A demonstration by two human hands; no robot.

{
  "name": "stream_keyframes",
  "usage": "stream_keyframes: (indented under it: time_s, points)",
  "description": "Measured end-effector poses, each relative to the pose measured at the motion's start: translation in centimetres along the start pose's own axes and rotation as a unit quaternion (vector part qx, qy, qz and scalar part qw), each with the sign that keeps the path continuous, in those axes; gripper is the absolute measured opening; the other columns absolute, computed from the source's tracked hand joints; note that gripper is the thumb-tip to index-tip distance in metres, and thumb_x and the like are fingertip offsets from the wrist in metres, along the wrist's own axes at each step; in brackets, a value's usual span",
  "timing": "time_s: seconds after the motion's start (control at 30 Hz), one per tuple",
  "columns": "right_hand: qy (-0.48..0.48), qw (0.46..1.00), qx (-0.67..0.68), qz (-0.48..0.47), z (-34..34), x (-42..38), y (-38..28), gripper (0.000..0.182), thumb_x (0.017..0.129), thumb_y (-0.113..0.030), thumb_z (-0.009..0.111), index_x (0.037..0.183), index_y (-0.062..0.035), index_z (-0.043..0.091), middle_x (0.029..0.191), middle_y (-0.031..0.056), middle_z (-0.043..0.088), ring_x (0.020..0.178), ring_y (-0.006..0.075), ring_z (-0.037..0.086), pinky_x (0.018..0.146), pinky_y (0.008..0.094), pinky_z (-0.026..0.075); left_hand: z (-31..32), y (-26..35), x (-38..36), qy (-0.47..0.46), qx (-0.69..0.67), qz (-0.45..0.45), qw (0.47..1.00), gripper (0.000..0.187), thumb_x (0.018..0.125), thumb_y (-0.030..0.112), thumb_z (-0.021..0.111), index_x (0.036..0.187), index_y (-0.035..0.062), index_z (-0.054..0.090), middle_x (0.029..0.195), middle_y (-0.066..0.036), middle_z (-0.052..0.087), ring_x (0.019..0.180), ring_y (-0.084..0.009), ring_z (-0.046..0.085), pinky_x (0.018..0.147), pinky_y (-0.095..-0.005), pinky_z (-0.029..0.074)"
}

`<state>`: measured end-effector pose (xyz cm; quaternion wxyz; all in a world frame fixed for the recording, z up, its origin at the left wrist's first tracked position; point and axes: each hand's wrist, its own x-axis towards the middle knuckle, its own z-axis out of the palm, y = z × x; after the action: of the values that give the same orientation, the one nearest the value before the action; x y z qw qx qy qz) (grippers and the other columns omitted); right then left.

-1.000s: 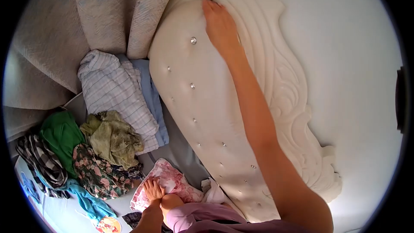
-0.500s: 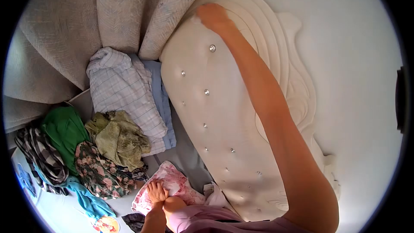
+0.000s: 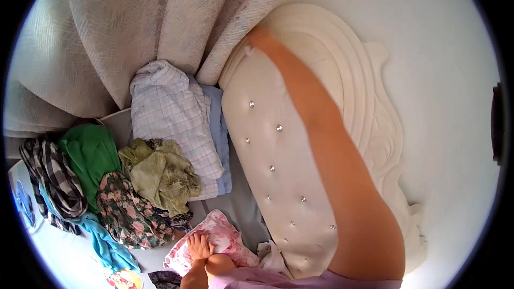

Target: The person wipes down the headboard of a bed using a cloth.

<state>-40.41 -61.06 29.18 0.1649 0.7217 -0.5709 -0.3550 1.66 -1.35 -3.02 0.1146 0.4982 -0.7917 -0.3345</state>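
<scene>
At left, the crumpled olive-green cloth (image 3: pixel 160 174) overlaps the white checked fabric (image 3: pixel 174 123); a knock could disturb this loose heap. The left hand (image 3: pixel 200 246), fingers spread and gripping nothing, rests on the pink-and-white floral pillow (image 3: pixel 227 235) on the bed; if that soft support slides under weight, balance could suffer. The right hand (image 3: pixel 261 36) is at the upper end of the cream, crystal-buttoned headboard (image 3: pixel 257 150) (too blurred to tell its grip); overreaching could snag the beige patterned curtain (image 3: pixel 227 29).
</scene>
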Motion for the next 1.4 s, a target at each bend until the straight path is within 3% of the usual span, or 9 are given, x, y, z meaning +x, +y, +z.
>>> stream_keyframes:
  time_s: [0.2, 0.3, 0.37, 0.53, 0.6, 0.73, 0.83, 1.03, 1.4]
  points:
    - [0.044, 0.977, 0.194, -0.070, -4.5, -4.3, 7.4, 0.035, 0.091, -0.032, 0.055, 0.111, -0.0070, 0.070, 0.112, 0.0129, 0.069, 0.098, 0.0336, 0.064, 0.087, 0.0366, 0.049, -0.2, 0.2, 0.2, 0.007, -0.006, -0.001, 1.000, 0.047, 0.072, 0.036, 0.054, 0.107, 0.0044, 0.059, 0.108, -0.023, 0.053, 0.101, -0.0413, 0.049, 0.090, -0.0542, 0.038]
    - [-0.006, 0.888, 0.396, -0.232, -2.3, -4.1, 7.2, 0.032, 0.090, -0.028, 0.058, 0.107, -0.0035, 0.068, 0.111, 0.0139, 0.068, 0.092, 0.0344, 0.064, 0.085, 0.0382, 0.049, -0.6, 0.7, 0.1, -0.004, 0.000, -0.012, 1.000, 0.047, 0.074, 0.037, 0.054, 0.110, 0.0073, 0.060, 0.108, -0.021, 0.053, 0.101, -0.0394, 0.049, 0.091, -0.0528, 0.038]
    - [0.022, 0.967, 0.247, -0.060, 0.0, -2.6, 4.5, 0.026, 0.090, -0.026, 0.057, 0.101, -0.0048, 0.067, 0.106, 0.0137, 0.069, 0.092, 0.0329, 0.063, 0.085, 0.0393, 0.049, -0.8, 0.7, 0.3, 0.003, 0.005, -0.006, 1.000, 0.048, 0.075, 0.039, 0.053, 0.113, 0.0097, 0.061, 0.107, -0.020, 0.053, 0.100, -0.0381, 0.050, 0.092, -0.0516, 0.038]
    - [0.039, 0.996, 0.072, -0.022, 3.9, -1.0, 3.6, 0.037, 0.095, -0.031, 0.049, 0.123, -0.0108, 0.062, 0.127, 0.0161, 0.061, 0.114, 0.0304, 0.058, 0.096, 0.0422, 0.044, -0.6, 0.5, 0.3, 0.016, 0.034, 0.012, 0.999, 0.046, 0.074, 0.036, 0.055, 0.109, 0.0084, 0.062, 0.105, -0.020, 0.053, 0.096, -0.0380, 0.050, 0.088, -0.0511, 0.039]
    - [0.265, 0.963, -0.008, -0.045, 10.3, 2.4, 6.2, 0.045, 0.096, -0.034, 0.046, 0.135, -0.0131, 0.054, 0.140, 0.0165, 0.051, 0.125, 0.0313, 0.051, 0.103, 0.0413, 0.041, -0.6, 0.5, 0.1, -0.041, -0.017, -0.034, 0.998, 0.049, 0.072, 0.035, 0.055, 0.111, 0.0053, 0.060, 0.116, -0.024, 0.052, 0.107, -0.0440, 0.047, 0.096, -0.0559, 0.036]
    - [0.099, 0.979, 0.174, -0.033, 0.8, -2.6, 1.4, 0.052, 0.098, -0.036, 0.041, 0.144, -0.0127, 0.043, 0.151, 0.0103, 0.039, 0.140, 0.0282, 0.033, 0.114, 0.0407, 0.029, -0.7, 0.7, 0.3, -0.038, -0.023, -0.042, 0.998, 0.047, 0.073, 0.033, 0.055, 0.112, 0.0075, 0.061, 0.115, -0.022, 0.053, 0.106, -0.0425, 0.048, 0.097, -0.0564, 0.035]
    - [0.012, 0.962, 0.273, 0.001, 1.6, -2.3, 1.6, 0.051, 0.098, -0.035, 0.042, 0.144, -0.0129, 0.043, 0.152, 0.0105, 0.037, 0.140, 0.0281, 0.033, 0.113, 0.0394, 0.030, -1.0, 0.6, 0.2, -0.030, -0.025, -0.036, 0.999, 0.046, 0.072, 0.034, 0.055, 0.111, 0.0082, 0.061, 0.113, -0.021, 0.053, 0.105, -0.0409, 0.048, 0.096, -0.0544, 0.036]
    - [-0.119, 0.971, 0.149, -0.144, -2.5, -5.3, 0.6, 0.032, 0.092, -0.023, 0.053, 0.119, -0.0073, 0.062, 0.125, 0.0173, 0.061, 0.119, 0.0326, 0.055, 0.100, 0.0391, 0.044, -0.4, 0.5, 0.1, -0.004, -0.016, -0.022, 1.000, 0.046, 0.070, 0.035, 0.055, 0.107, 0.0080, 0.062, 0.109, -0.020, 0.054, 0.101, -0.0393, 0.050, 0.090, -0.0523, 0.039]
    - [0.045, 0.989, -0.010, -0.139, 4.8, -0.8, -1.1, 0.024, 0.087, -0.019, 0.056, 0.102, -0.0031, 0.067, 0.106, 0.0180, 0.067, 0.104, 0.0336, 0.064, 0.088, 0.0421, 0.051, -0.9, 0.5, 0.3, 0.009, -0.026, -0.009, 1.000, 0.048, 0.072, 0.034, 0.054, 0.110, 0.0058, 0.060, 0.109, -0.021, 0.053, 0.100, -0.0410, 0.050, 0.091, -0.0539, 0.038]
